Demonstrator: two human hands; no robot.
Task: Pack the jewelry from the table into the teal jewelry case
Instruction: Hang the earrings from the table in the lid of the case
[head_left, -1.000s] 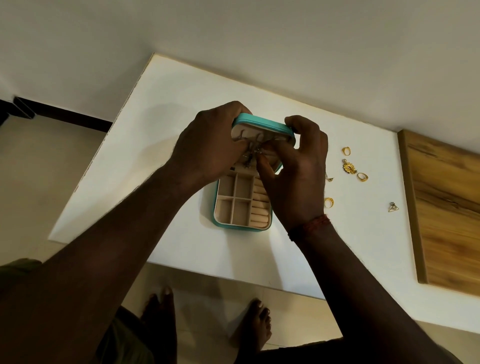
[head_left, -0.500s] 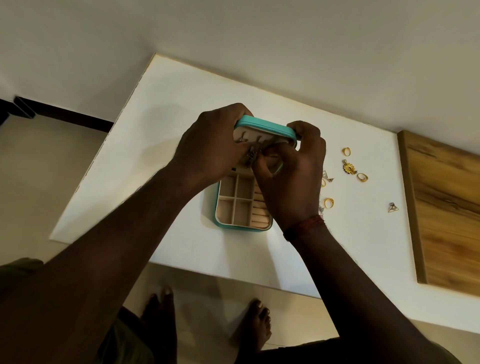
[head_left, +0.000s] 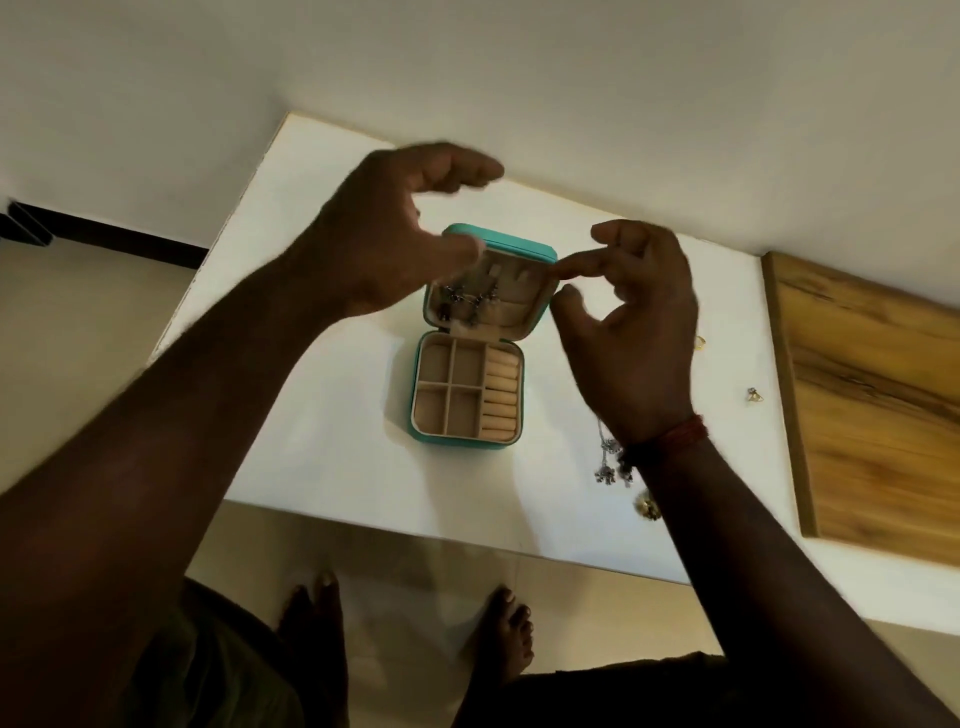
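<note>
Flanking the open teal square jewelry case (head_left: 462, 440), whose lid holds one dark silver chain (head_left: 467, 301), left hand (head_left: 384, 244) and right hand (head_left: 634, 332) hover spread and empty; silver dangling pieces (head_left: 609, 462) by the right wrist lie unpacked.

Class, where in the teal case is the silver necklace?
Head view: the silver necklace hangs in the left half of the lid, beside the left hand.

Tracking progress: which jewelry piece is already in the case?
The dark silver piece hanging inside the lid. The other silver one and the gold pieces lie on the table, right of the case.
</note>
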